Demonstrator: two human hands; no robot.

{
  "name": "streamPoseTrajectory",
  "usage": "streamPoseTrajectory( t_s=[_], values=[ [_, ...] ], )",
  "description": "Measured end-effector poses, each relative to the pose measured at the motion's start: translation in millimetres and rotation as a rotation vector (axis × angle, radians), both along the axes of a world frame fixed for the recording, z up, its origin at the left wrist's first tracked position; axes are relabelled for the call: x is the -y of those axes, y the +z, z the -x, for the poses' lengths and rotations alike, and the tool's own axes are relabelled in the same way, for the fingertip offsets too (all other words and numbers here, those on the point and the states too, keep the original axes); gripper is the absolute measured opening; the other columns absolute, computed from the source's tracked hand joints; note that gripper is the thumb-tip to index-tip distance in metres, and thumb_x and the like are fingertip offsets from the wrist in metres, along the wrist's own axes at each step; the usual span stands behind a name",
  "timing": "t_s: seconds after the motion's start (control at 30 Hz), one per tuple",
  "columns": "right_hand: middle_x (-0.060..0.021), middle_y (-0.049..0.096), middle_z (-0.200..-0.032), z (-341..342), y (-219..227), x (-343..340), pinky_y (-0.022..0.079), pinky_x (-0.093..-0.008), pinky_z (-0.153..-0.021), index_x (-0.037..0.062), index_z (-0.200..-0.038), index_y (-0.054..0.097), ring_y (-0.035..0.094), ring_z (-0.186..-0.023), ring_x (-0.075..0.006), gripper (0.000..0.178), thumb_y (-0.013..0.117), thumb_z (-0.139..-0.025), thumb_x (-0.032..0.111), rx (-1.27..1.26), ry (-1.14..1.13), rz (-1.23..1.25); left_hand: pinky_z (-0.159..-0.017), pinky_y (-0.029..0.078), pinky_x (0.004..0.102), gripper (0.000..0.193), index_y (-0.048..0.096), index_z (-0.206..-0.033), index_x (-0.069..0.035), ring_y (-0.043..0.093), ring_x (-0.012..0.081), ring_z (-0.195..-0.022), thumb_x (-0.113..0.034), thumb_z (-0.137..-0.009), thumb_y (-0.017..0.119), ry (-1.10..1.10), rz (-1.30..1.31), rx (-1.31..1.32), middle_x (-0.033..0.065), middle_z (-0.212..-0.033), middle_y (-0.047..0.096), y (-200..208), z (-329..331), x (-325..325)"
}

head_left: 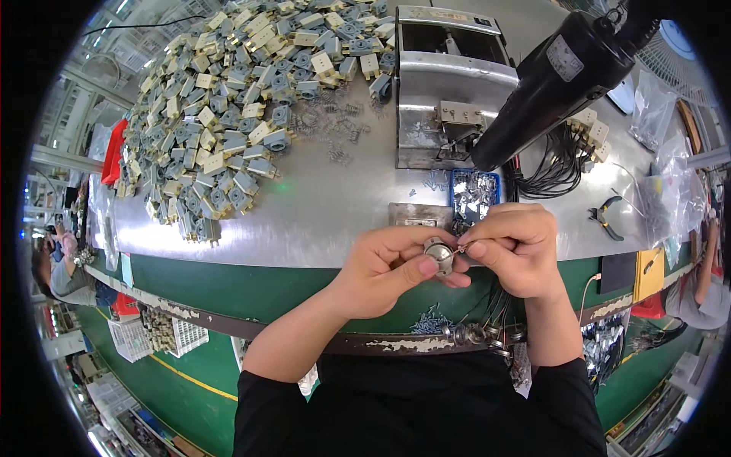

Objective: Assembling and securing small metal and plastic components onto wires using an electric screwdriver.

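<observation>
Between the thumb and fingers of my left hand [392, 270] is a round silver metal part [439, 257], shaped like a small motor or thermostat can with a flange. My right hand [518, 247] pinches something thin and small at the part's right side, perhaps a wire end or terminal; the fingertips hide most of it. Just beyond my hands lies a flat metal fixture block [419, 215]. Beside it stands a blue tray [474, 190] of small shiny metal pieces. Dark wires with several round metal parts [487, 335] lie at the bench's front edge, below my right hand.
A large heap of grey and cream plastic housings [228, 114] covers the far left, with loose springs [335, 122] beside it. A metal machine [457, 91] and black cylindrical tool [556, 84] stand ahead. Pliers [607, 218] lie right; small screws [432, 321] sit near the front edge.
</observation>
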State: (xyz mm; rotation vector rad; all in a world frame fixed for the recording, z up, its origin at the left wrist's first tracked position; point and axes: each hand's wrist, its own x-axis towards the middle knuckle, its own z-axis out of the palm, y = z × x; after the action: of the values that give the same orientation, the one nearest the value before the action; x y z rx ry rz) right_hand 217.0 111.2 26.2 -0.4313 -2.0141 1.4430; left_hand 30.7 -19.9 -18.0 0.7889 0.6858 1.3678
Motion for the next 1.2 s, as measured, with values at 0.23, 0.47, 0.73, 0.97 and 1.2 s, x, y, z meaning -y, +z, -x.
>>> streamPoseTrajectory(
  t_s=[0.23, 0.47, 0.73, 0.97, 1.2],
  values=[
    [-0.005, 0.066, -0.068, 4, 8, 13, 0.039, -0.0266, -0.05, 0.0028, -0.084, 0.073, 0.053, -0.051, -0.014, 0.01, 0.081, -0.078, 0.007, 0.015, -0.032, -0.219, -0.094, 0.059, 0.0389, 0.035, 0.059, -0.134, 0.007, 0.074, 0.026, -0.099, -0.008, -0.102, 0.065, -0.184, 0.002, 0.146, 0.0168, -0.115, 0.072, 3, 11, 1],
    [-0.003, 0.059, -0.057, 8, 7, 14, 0.033, -0.0291, -0.045, 0.0066, -0.078, 0.075, 0.05, -0.046, -0.0165, 0.013, 0.084, -0.069, 0.008, -0.014, 0.028, -0.338, -0.072, 0.058, 0.0303, 0.049, 0.065, -0.104, 0.001, 0.072, 0.0202, -0.082, -0.016, -0.07, 0.097, -0.245, 0.107, 0.108, 0.0126, -0.098, 0.071, -6, 18, -3],
    [-0.0018, 0.055, -0.053, 9, 7, 18, 0.031, -0.0309, -0.044, 0.0082, -0.078, 0.078, 0.049, -0.045, -0.0159, 0.014, 0.088, -0.069, 0.011, 0.012, -0.014, -0.353, -0.083, 0.055, 0.0303, 0.04, 0.068, -0.094, -0.004, 0.069, 0.0149, -0.09, 0.002, -0.066, 0.096, -0.099, -0.146, -0.081, 0.0062, -0.095, 0.07, -12, 20, -5],
    [-0.0015, 0.054, -0.053, 11, 4, 20, 0.033, -0.0308, -0.044, 0.0084, -0.075, 0.076, 0.049, -0.045, -0.0174, 0.014, 0.089, -0.068, 0.008, -0.004, -0.066, -0.483, -0.067, 0.053, 0.0295, 0.043, 0.066, -0.086, -0.003, 0.067, 0.0173, -0.079, -0.003, -0.06, 0.1, 0.038, -0.268, -0.312, 0.0094, -0.087, 0.068, -11, 24, -8],
    [-0.0026, 0.056, -0.06, 14, -6, 22, 0.039, -0.0318, -0.045, 0.0047, -0.076, 0.07, 0.055, -0.047, -0.0192, 0.018, 0.086, -0.068, 0.003, -0.061, -0.189, -0.859, -0.068, 0.055, 0.026, 0.033, 0.067, -0.08, -0.001, 0.073, 0.0179, -0.08, 0.001, -0.065, 0.096, 0.398, -0.394, -0.727, 0.0138, -0.083, 0.073, -4, 16, -5]
  ],
)
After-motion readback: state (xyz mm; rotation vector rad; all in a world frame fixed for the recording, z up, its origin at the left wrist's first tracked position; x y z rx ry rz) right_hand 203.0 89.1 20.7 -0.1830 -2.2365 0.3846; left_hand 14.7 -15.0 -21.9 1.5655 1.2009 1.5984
